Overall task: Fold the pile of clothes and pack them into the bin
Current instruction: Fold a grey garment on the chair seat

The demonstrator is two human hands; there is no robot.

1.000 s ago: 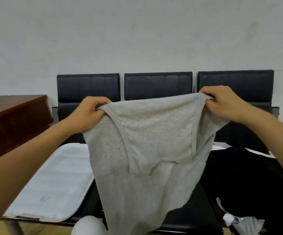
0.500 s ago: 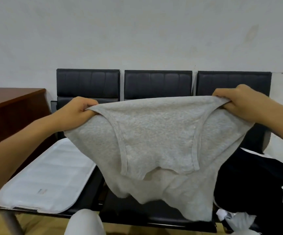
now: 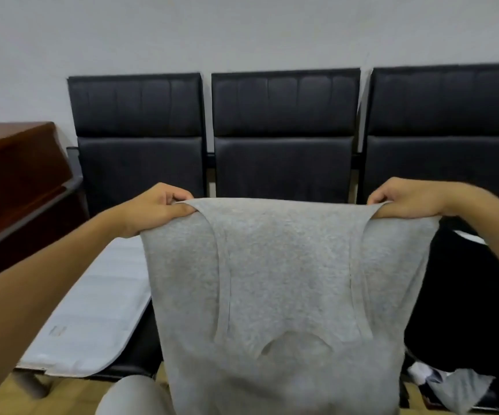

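The lower hem of the grey tank top (image 3: pixel 284 283) ran out of sight past the bottom edge, and the cloth hid most of the middle seat of the row of black chairs (image 3: pixel 285 130) behind it. To the right a dark pile of clothes (image 3: pixel 463 310) lay on the end seat, so black that its folds could hardly be made out; a crumpled grey-and-white piece (image 3: pixel 454 384) at its foot was perhaps another garment, though it was too blurred to say. No bin showed from where I stood. The top itself hung spread and flat in the air in front of the chairs, heathered light grey, held up by its two shoulder straps, with the armhole bindings running down it as two pale seams and the scooped neckline showing low down. The left hand (image 3: pixel 155 209) pinched the left strap between thumb and curled fingers, and the right hand (image 3: pixel 404 199) pinched the right strap likewise. A white padded sheet (image 3: pixel 92 319) lay on the left seat, beside a reddish wooden worktop (image 3: pixel 11 163).
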